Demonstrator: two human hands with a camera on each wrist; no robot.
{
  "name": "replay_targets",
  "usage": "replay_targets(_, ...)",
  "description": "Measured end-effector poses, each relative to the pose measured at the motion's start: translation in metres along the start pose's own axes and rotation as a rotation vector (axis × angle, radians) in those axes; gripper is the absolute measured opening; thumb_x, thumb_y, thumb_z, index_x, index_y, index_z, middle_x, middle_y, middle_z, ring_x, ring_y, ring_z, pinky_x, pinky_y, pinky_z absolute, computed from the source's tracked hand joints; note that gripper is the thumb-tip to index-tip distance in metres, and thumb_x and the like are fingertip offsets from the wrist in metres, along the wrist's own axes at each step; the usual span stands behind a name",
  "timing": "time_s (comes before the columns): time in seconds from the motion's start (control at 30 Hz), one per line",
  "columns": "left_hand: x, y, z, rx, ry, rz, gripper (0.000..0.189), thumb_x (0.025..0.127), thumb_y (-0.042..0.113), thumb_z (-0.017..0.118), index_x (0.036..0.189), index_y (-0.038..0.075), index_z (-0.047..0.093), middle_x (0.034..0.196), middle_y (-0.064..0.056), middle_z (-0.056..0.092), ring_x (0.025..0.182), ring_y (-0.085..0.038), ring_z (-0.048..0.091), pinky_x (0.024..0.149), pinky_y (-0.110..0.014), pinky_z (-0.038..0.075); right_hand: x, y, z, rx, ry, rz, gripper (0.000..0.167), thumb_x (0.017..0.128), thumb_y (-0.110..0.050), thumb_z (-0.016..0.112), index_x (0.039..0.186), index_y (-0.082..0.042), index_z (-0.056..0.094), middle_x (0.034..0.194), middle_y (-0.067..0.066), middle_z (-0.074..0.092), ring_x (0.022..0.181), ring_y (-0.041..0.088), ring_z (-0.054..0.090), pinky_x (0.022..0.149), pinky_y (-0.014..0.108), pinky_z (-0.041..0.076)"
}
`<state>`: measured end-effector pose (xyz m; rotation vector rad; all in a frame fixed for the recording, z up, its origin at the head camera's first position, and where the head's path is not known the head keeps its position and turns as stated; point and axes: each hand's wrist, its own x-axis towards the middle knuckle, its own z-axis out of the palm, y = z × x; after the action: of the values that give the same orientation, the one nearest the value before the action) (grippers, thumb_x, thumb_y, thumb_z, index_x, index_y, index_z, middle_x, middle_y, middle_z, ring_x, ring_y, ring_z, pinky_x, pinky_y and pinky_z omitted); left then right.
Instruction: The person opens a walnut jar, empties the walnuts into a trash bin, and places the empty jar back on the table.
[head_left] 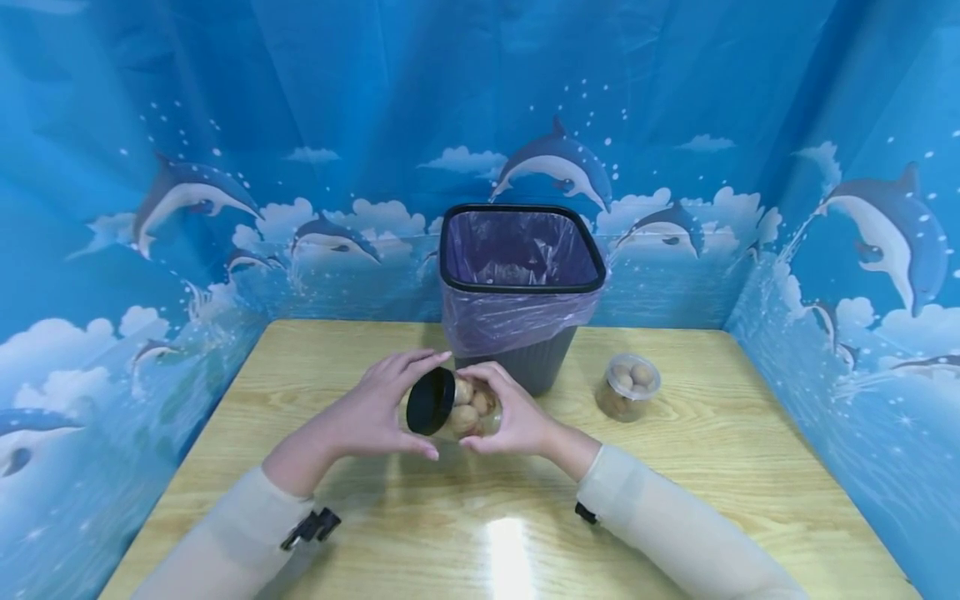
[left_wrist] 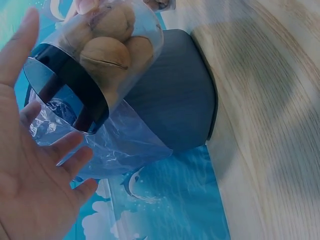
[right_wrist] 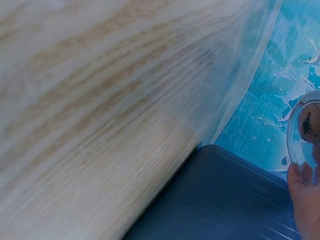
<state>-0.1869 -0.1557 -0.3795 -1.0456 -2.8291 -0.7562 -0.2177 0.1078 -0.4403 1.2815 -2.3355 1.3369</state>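
Observation:
A clear jar [head_left: 463, 417] of walnuts [left_wrist: 104, 54] is held tilted on its side above the table, its glossy black lid [head_left: 431, 402] facing left. My right hand [head_left: 521, 417] grips the jar around its base end, thumb below and fingers above. Around the lid, my left hand [head_left: 367, 412] is spread with thumb and fingers apart. In the left wrist view a gap shows between the left palm and the lid [left_wrist: 65, 90]. Only the jar's round base [right_wrist: 294, 125] and part of the right hand [right_wrist: 307, 207] enter the right wrist view.
Behind the hands stands a dark bin [head_left: 551, 354] lined with a purple plastic bag [head_left: 517, 321]. To its right, a clear tub [head_left: 611, 404] of walnuts rests on the wooden table [head_left: 675, 483]. Blue dolphin-print curtains [head_left: 337, 100] enclose the back and sides.

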Motion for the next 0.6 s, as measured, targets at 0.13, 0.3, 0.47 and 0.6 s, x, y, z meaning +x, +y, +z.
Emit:
replay_targets(0.13, 0.0004, -0.0027, 0.0001, 0.017, -0.023, 0.013, 0.117, 0.064, 0.070, 0.081, 0.160, 0.036, 0.023, 0.153, -0.009, 0.040, 0.138, -0.035, 0.037, 0.109, -0.065, 0.030, -0.0005, 0.0008, -0.0002, -0.014, -0.009, 0.017, 0.089, 0.066, -0.024, 0.092, 0.143, -0.012, 0.046, 0.137, 0.005, 0.051, 0.125, 0.019, 0.050, 0.109, 0.034, 0.040)
replay_targets(0.3, 0.0006, -0.0035, -0.0008, 0.017, -0.040, 0.007, 0.114, 0.065, 0.059, 0.087, 0.159, 0.037, 0.024, 0.149, -0.011, 0.043, 0.136, -0.035, 0.039, 0.108, -0.065, 0.031, -0.0014, 0.0006, -0.0003, -0.018, -0.018, 0.025, 0.090, 0.067, -0.026, 0.091, 0.144, -0.014, 0.045, 0.138, 0.005, 0.050, 0.125, 0.020, 0.049, 0.109, 0.036, 0.041)
replay_targets(0.47, 0.0010, -0.0016, -0.0029, 0.017, -0.045, -0.003, 0.113, 0.066, 0.052, 0.090, 0.158, 0.035, 0.028, 0.150, -0.012, 0.043, 0.138, -0.037, 0.038, 0.108, -0.066, 0.030, -0.0022, -0.0007, -0.0007, -0.005, -0.025, 0.039, 0.090, 0.068, -0.026, 0.090, 0.145, -0.016, 0.045, 0.138, 0.004, 0.049, 0.125, 0.019, 0.049, 0.108, 0.037, 0.041)
replay_targets(0.6, 0.0011, -0.0015, -0.0037, 0.012, -0.036, -0.005, 0.112, 0.064, 0.055, 0.090, 0.157, 0.031, 0.032, 0.148, -0.009, 0.046, 0.137, -0.035, 0.039, 0.109, -0.064, 0.030, -0.0023, -0.0012, -0.0006, 0.003, -0.030, 0.041, 0.089, 0.069, -0.025, 0.090, 0.145, -0.017, 0.045, 0.139, 0.003, 0.049, 0.125, 0.019, 0.049, 0.107, 0.037, 0.041)
